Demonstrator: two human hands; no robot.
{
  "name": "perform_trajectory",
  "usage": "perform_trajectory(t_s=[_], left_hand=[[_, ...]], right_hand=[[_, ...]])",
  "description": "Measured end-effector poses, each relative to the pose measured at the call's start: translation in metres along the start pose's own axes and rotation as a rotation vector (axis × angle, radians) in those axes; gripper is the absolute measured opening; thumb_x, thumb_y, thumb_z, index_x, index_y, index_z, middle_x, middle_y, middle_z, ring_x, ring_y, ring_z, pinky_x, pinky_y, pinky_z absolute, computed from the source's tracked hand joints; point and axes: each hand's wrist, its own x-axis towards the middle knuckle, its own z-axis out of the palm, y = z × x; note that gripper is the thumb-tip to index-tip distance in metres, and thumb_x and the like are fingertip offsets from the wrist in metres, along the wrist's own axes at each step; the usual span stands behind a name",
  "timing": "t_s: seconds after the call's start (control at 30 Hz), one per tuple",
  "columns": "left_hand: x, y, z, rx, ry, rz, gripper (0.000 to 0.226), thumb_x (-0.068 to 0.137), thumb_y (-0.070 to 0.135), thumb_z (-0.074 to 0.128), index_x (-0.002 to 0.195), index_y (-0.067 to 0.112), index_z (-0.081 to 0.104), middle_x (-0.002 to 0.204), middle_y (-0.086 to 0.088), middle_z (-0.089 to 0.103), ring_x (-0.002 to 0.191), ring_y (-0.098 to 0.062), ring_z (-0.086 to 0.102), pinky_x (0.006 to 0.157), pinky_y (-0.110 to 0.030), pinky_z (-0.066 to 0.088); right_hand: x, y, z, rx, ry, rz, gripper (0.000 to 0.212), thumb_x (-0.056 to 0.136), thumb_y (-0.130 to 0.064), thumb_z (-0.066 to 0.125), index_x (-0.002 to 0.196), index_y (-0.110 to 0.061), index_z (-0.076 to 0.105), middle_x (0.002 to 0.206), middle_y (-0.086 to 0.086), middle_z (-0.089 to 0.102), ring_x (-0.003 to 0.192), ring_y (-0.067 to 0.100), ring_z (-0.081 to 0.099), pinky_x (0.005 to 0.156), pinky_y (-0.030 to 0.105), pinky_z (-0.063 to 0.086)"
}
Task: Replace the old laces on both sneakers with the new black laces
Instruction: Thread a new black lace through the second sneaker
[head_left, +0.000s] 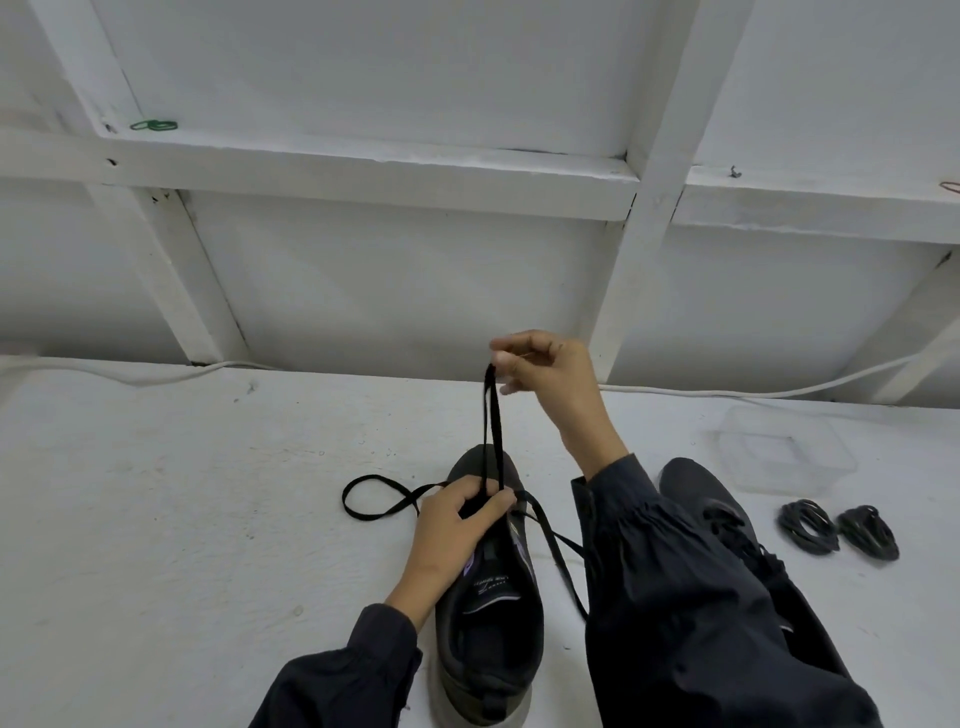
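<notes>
Sneaker (488, 623) on white table (182, 519), with wide open room to its left.
Left hand (457, 525) grips its upper; right hand (545, 374) pinches the raised black lace (493, 426); insole print (491, 584) unreadable.

Open tabletop (156, 519) lay left of the near sneaker (488, 623), broken only by a flat lace loop (374, 499) beside its toe. The right side was crowded: second sneaker (711, 499), lace coils (808, 525), clear plastic container (784, 457). Raised lace strands (493, 426) stood upright over the toe. A white cable (156, 375) ran along the back edge.
</notes>
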Motion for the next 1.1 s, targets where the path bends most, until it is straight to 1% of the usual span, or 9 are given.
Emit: perform_trajectory(t_s=[0.07,0.1,0.17,0.23,0.33,0.5,0.63,0.87,1.1], left_hand=[[0.000,-0.001,0.000,0.042,-0.014,0.037,0.017,0.090,0.026,0.068,0.081,0.012,0.073,0.081,0.001,0.070,0.084,-0.013,0.065,0.080,-0.026,0.050],[0.000,-0.002,0.000,0.055,-0.014,0.044,0.019,0.091,0.027,0.067,0.081,0.013,0.073,0.080,0.000,0.069,0.083,-0.014,0.065,0.080,-0.028,0.049],[0.000,-0.003,0.000,0.061,-0.003,0.045,0.019,0.091,0.028,0.067,0.081,0.014,0.074,0.081,0.000,0.070,0.084,-0.014,0.065,0.081,-0.031,0.049],[0.002,-0.005,0.000,0.063,0.002,0.040,0.016,0.090,0.029,0.068,0.084,0.016,0.074,0.083,0.002,0.071,0.085,-0.013,0.066,0.081,-0.032,0.050],[0.003,-0.006,0.001,0.067,0.001,0.049,0.014,0.089,0.029,0.069,0.085,0.016,0.074,0.084,0.003,0.071,0.086,-0.013,0.066,0.082,-0.036,0.051],[0.002,-0.004,0.002,0.050,0.014,0.045,0.008,0.087,0.023,0.072,0.082,0.017,0.073,0.079,0.006,0.071,0.079,-0.009,0.065,0.076,-0.030,0.052],[0.001,-0.002,0.002,0.049,0.022,0.005,0.008,0.083,0.027,0.076,0.091,0.024,0.074,0.086,0.010,0.074,0.085,-0.004,0.068,0.077,-0.021,0.051],[0.000,0.001,0.000,0.033,0.002,0.004,0.006,0.082,0.024,0.077,0.087,0.022,0.075,0.090,0.011,0.074,0.090,-0.004,0.068,0.088,-0.026,0.053],[-0.001,-0.001,-0.003,0.038,-0.001,0.003,0.007,0.081,0.023,0.078,0.086,0.019,0.076,0.089,0.010,0.075,0.089,-0.004,0.069,0.087,-0.025,0.054]], right_hand=[[0.000,0.017,-0.012,-0.258,-0.030,0.090,0.048,0.087,-0.015,0.073,0.133,-0.013,0.058,0.111,-0.002,0.059,0.084,0.013,0.066,0.066,0.029,0.060],[-0.003,0.023,-0.018,-0.423,-0.052,0.146,0.048,0.087,-0.027,0.073,0.131,-0.016,0.059,0.114,-0.004,0.058,0.085,0.018,0.067,0.069,0.034,0.061],[-0.013,0.030,-0.028,-0.637,-0.212,0.293,0.040,0.087,-0.048,0.067,0.107,-0.013,0.069,0.103,0.002,0.070,0.077,0.024,0.071,0.066,0.037,0.060],[-0.026,0.038,-0.027,-0.650,-0.389,0.429,0.045,0.088,-0.054,0.063,0.083,-0.010,0.071,0.085,0.004,0.073,0.066,0.020,0.070,0.054,0.027,0.051],[-0.040,0.054,-0.016,-0.554,-0.314,0.395,0.051,0.076,-0.060,0.071,0.070,-0.009,0.070,0.070,0.005,0.067,0.059,0.013,0.058,0.056,0.024,0.042],[-0.050,0.053,-0.001,-0.273,-0.213,0.274,0.015,0.080,-0.019,0.079,0.071,-0.008,0.074,0.060,0.002,0.065,0.051,0.003,0.051,0.057,0.021,0.041],[-0.049,0.039,0.003,-0.157,-0.189,0.254,0.020,0.082,-0.003,0.073,0.064,-0.006,0.067,0.064,0.023,0.062,0.050,0.016,0.047,0.054,0.024,0.040],[-0.032,0.016,0.007,-0.024,-0.188,0.254,0.033,0.092,0.001,0.060,0.062,-0.010,0.053,0.051,-0.004,0.042,0.044,0.007,0.036,0.048,0.016,0.030],[0.016,-0.028,0.000,0.403,-0.080,0.195,0.029,0.097,0.000,0.052,0.070,-0.009,0.054,0.056,-0.006,0.052,0.046,0.003,0.043,0.045,0.013,0.033]])
